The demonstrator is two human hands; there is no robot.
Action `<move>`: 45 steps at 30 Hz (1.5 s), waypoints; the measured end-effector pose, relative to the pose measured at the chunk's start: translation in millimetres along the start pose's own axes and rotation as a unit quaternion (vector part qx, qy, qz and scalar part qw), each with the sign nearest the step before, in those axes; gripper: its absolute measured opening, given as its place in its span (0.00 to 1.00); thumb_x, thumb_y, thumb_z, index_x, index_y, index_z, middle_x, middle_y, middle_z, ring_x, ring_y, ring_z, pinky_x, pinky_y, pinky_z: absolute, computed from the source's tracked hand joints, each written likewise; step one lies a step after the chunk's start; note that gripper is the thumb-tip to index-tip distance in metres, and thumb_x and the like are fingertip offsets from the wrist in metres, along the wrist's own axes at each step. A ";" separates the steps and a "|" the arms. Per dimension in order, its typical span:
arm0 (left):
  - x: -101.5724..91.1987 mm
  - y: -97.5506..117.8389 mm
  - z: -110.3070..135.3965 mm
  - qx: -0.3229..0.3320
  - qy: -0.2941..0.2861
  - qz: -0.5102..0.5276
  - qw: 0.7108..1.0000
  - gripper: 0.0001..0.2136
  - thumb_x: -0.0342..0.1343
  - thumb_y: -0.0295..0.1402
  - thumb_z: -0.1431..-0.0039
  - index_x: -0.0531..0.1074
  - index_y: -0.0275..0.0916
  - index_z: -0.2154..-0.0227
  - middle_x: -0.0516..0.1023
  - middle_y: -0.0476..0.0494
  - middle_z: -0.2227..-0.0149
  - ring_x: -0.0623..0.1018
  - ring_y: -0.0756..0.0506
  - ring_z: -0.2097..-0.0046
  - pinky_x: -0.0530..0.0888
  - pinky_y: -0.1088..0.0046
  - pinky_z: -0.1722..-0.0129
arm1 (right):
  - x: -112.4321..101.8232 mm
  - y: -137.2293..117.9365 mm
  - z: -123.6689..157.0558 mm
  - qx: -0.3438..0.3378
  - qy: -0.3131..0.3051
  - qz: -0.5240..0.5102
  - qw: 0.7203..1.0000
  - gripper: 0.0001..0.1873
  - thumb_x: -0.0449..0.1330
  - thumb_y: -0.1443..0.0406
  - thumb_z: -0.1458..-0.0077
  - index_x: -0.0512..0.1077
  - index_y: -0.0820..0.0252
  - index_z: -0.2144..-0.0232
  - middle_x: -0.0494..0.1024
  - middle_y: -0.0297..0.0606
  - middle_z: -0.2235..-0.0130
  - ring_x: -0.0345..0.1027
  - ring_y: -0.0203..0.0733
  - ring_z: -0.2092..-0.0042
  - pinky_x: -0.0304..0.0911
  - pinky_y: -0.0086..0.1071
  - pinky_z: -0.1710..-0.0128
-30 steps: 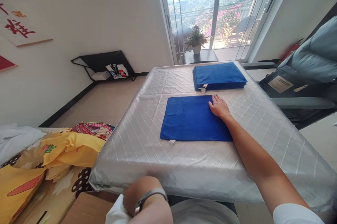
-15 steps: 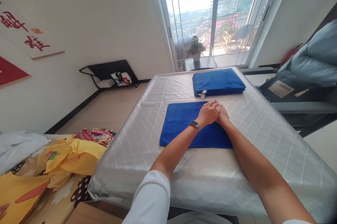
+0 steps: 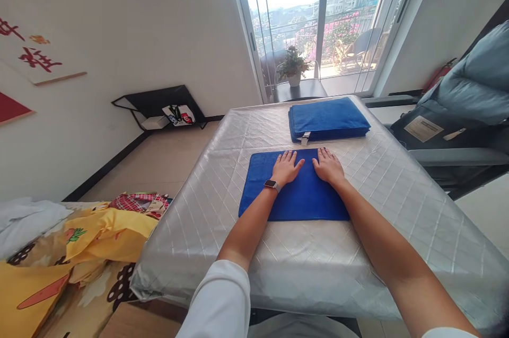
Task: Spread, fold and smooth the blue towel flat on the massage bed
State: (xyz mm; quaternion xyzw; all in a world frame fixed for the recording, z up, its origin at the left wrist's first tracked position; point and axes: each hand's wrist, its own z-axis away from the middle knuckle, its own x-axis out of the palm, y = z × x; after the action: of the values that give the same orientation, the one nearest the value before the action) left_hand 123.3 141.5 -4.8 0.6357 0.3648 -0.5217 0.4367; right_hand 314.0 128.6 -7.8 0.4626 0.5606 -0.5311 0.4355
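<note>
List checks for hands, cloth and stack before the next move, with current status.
1. Left hand flat on the cloth, fingers spread: ok.
2. Right hand on the cloth, near its far right corner: ok.
3. Visible part of the cloth lying smooth: ok.
4. Near edge of the cloth in full view: not ok, the left forearm covers part.
5. Stack apart from the cloth, bare table between: ok.
6. Pressure under the palms: cannot tell.

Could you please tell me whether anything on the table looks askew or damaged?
Nothing looks damaged. The blue cloth lies flat beneath the left hand and right hand. The blue stack is slightly untidy: its edges don't quite align, and white tags poke out.
</note>
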 end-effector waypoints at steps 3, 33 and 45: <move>-10.2 -45.0 17.2 -0.051 -0.004 -0.012 0.999 0.36 0.27 0.55 0.28 0.52 0.38 0.27 0.51 0.41 0.25 0.50 0.42 0.25 0.47 0.57 0.27 | 0.8 0.9 -1.2 0.003 -0.001 0.001 1.000 0.37 0.37 0.54 0.29 0.50 0.72 0.27 0.48 0.47 0.25 0.39 0.46 0.25 0.38 0.42 0.27; -20.4 -105.0 47.9 -0.146 0.017 -0.025 0.989 0.38 0.28 0.56 0.29 0.52 0.34 0.27 0.49 0.37 0.25 0.50 0.37 0.25 0.49 0.56 0.27 | 2.9 8.1 -12.3 -0.026 -0.025 0.026 0.999 0.39 0.36 0.52 0.29 0.48 0.73 0.26 0.47 0.47 0.25 0.37 0.47 0.25 0.38 0.42 0.27; -25.0 -102.4 49.0 -0.151 -0.013 -0.055 0.987 0.39 0.27 0.56 0.29 0.48 0.33 0.26 0.46 0.36 0.25 0.49 0.37 0.25 0.49 0.58 0.28 | 1.6 6.2 -8.2 -0.019 -0.011 -0.012 1.000 0.38 0.38 0.52 0.29 0.50 0.71 0.27 0.48 0.46 0.25 0.38 0.47 0.25 0.37 0.42 0.27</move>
State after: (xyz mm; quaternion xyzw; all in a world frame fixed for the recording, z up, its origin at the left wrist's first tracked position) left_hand 7.5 131.5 -1.9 0.5343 0.4677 -0.4921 0.5036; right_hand 319.8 137.0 -10.0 0.4418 0.5716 -0.5301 0.4440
